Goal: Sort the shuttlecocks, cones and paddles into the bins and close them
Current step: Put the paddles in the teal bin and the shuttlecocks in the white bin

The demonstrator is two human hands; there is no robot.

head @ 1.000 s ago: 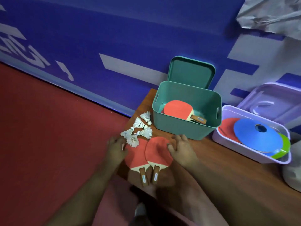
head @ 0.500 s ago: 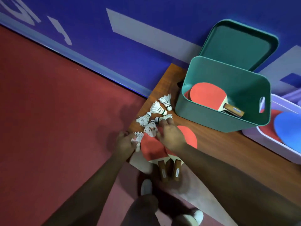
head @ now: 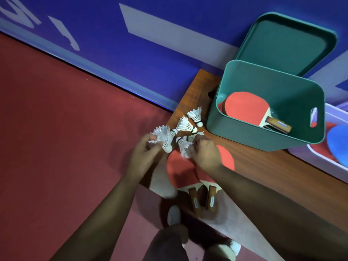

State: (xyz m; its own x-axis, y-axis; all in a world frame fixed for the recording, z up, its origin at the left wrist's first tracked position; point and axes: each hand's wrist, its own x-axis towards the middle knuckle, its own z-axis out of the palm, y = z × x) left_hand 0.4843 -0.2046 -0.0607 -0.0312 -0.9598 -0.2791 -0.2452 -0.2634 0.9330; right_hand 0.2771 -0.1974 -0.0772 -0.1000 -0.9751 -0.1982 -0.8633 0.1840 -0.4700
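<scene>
Left hand [head: 145, 155] is curled round a small bunch of shuttlecocks [head: 162, 139], feathers in the fingers, corks sticking out. Right hand [head: 206, 155] pinches the feather skirt of at least one more, just above the two paddles [head: 178, 170]. These lie side by side at the table [head: 273, 166] edge, handles toward the person. Loose shuttlecocks [head: 188, 126], two of them, lie on the table just beside the green bin [head: 244, 136], which has a paddle inside & its lid [head: 286, 42] propped up behind. Pale bin [head: 320, 160] w/ cones [head: 339, 142] sits at far right, mostly cut off.

Handling, my read: shuttlecocks weigh next to nothing, so barely any grip force is needed. Feathers are thin & springy, prob. bend or crush if squeezed in a fist. The cork is the firm bit, so better to take them by the cork or cup the skirt loosely. Several bunch together OK, but being so light they can slip out of a loose hold & roll in an arc on the table. Which bin they belong in: can't tell from here.
</scene>
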